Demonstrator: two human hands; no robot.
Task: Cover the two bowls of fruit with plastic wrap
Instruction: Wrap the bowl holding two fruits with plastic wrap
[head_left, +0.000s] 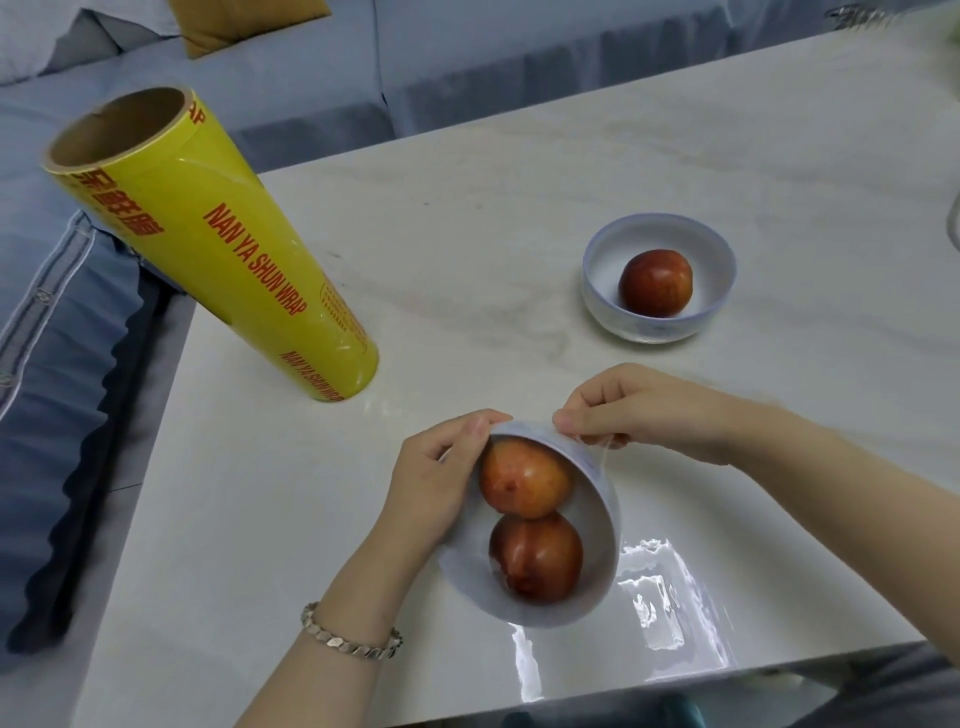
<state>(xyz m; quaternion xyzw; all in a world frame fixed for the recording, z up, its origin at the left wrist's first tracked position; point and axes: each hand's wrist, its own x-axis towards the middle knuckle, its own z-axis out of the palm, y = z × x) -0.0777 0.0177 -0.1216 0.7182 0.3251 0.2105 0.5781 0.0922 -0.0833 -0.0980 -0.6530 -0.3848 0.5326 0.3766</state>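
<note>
Near bowl (597, 561) half-wrapped: left hand (441, 478) and right hand (639, 410) pinch film (602, 452) over its rim; far bowl (658, 278) remains uncovered.

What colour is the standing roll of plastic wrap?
Yellow with red lettering, seen in the head view: roll of plastic wrap.

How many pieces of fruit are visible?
3. Two sit in the near bowl between the hands: one above another. A third lies in the far bowl.
</note>
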